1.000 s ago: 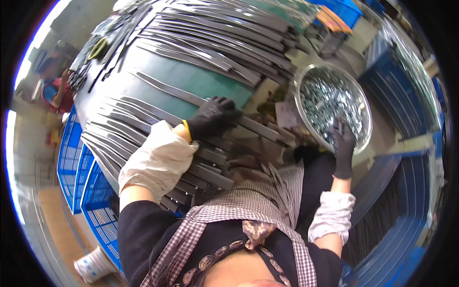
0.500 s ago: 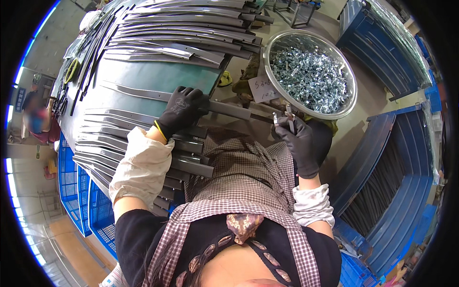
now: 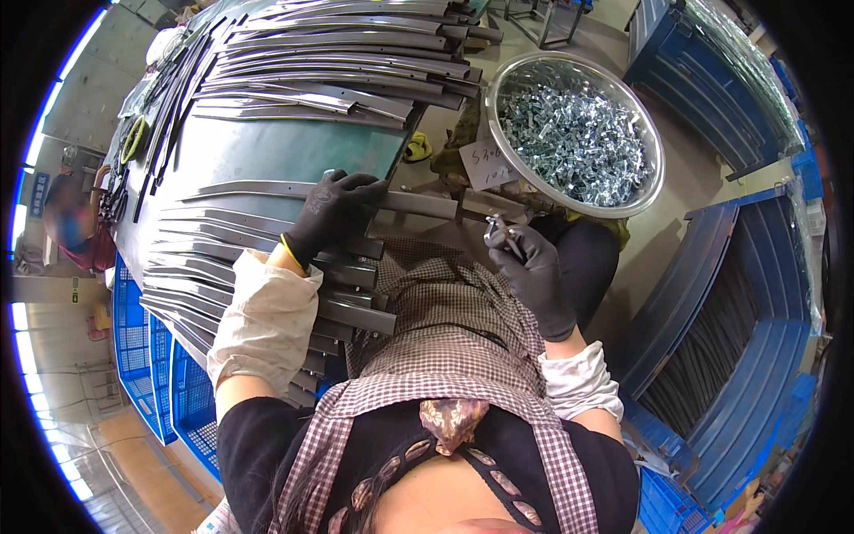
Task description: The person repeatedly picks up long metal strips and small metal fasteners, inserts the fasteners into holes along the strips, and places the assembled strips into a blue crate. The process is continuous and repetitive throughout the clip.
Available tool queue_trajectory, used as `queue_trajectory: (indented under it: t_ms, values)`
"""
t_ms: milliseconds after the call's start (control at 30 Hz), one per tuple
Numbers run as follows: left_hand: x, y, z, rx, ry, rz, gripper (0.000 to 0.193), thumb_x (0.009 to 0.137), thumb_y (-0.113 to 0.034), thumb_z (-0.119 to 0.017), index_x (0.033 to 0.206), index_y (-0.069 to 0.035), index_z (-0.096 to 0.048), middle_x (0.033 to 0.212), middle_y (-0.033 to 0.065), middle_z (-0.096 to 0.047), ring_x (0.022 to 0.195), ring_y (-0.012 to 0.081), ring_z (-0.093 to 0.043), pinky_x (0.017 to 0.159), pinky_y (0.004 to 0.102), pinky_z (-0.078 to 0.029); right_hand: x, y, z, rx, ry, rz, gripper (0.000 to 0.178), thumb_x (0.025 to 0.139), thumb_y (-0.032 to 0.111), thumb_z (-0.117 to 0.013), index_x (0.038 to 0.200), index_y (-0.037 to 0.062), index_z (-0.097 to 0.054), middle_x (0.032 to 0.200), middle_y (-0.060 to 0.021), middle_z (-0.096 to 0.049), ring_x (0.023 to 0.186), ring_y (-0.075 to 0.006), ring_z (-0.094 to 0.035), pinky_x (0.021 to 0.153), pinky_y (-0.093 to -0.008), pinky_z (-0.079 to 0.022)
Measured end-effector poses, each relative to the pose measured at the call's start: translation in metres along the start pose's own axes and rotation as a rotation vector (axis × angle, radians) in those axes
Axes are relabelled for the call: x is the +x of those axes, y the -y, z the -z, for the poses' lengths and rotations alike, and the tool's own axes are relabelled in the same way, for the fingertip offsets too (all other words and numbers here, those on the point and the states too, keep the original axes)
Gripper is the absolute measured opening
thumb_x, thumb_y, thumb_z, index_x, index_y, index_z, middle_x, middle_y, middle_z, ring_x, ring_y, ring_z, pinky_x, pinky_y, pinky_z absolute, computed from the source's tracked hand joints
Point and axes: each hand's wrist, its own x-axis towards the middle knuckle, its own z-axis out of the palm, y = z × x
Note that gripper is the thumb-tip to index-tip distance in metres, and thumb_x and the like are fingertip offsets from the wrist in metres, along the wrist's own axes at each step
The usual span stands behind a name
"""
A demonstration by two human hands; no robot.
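Note:
My left hand point(image 3: 331, 214), in a black glove, is closed around a long dark grey profile strip point(image 3: 418, 205) on the near part of the table. The strip's right end sticks out past the table edge. My right hand point(image 3: 538, 278), also gloved in black, pinches a small shiny metal clip point(image 3: 493, 233) just right of that end, apart from it. Similar clips point(image 3: 574, 133) fill a round metal basin point(image 3: 656, 169) beyond my right hand. More strips point(image 3: 213, 254) lie side by side under and near my left forearm.
A far stack of strips point(image 3: 338, 67) covers the back of the green table point(image 3: 294, 147). Blue crates point(image 3: 182, 392) stand at the left. On the right are large blue bins point(image 3: 756, 356), one holding dark strips. A handwritten card point(image 3: 485, 166) leans by the basin. Another person point(image 3: 76, 218) is far left.
My right hand has moved left and slightly down, bringing the clip closer to the strip's end. The held strip has shifted slightly left; my left hand keeps its grip.

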Motion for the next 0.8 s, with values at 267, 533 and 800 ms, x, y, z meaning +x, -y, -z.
queue_trajectory:
  t_ms: [267, 533, 800]
  values:
    - [0.000, -0.079, 0.022, -0.412, 0.049, 0.072, 0.035, 0.081, -0.016, -0.074, 0.116, -0.009, -0.070, 0.104, 0.0095, -0.068, 0.081, 0.0312, -0.064, 0.073, 0.0403, -0.055, 0.000, 0.010, -0.038, -0.510, 0.109, 0.614, 0.020, 0.082, -0.002, -0.072, 0.094, 0.0054, -0.058, 0.097, -0.0108, -0.069, 0.075, -0.0274, -0.072, 0.062, -0.0365, -0.058]
    - [0.002, -0.110, 0.018, -0.483, 0.089, -0.065, 0.027, 0.084, -0.019, -0.074, 0.107, -0.005, -0.070, 0.083, 0.0125, -0.064, 0.077, 0.0322, -0.065, 0.065, 0.0394, -0.053, -0.004, 0.010, -0.056, -0.292, 0.035, 0.434, 0.026, 0.083, 0.006, -0.077, 0.105, 0.0028, -0.063, 0.097, -0.0087, -0.069, 0.076, -0.0209, -0.070, 0.071, -0.0316, -0.057]
    - [0.007, -0.098, 0.006, 0.102, 0.041, -0.435, 0.037, 0.082, -0.017, -0.068, 0.118, -0.006, -0.065, 0.090, 0.0044, -0.061, 0.079, 0.0199, -0.065, 0.065, 0.0340, -0.053, 0.003, 0.006, -0.039, 0.109, 0.242, -0.263, 0.043, 0.087, 0.008, -0.078, 0.124, -0.0045, -0.061, 0.098, -0.0003, -0.065, 0.091, -0.0065, -0.060, 0.080, -0.0224, -0.051]
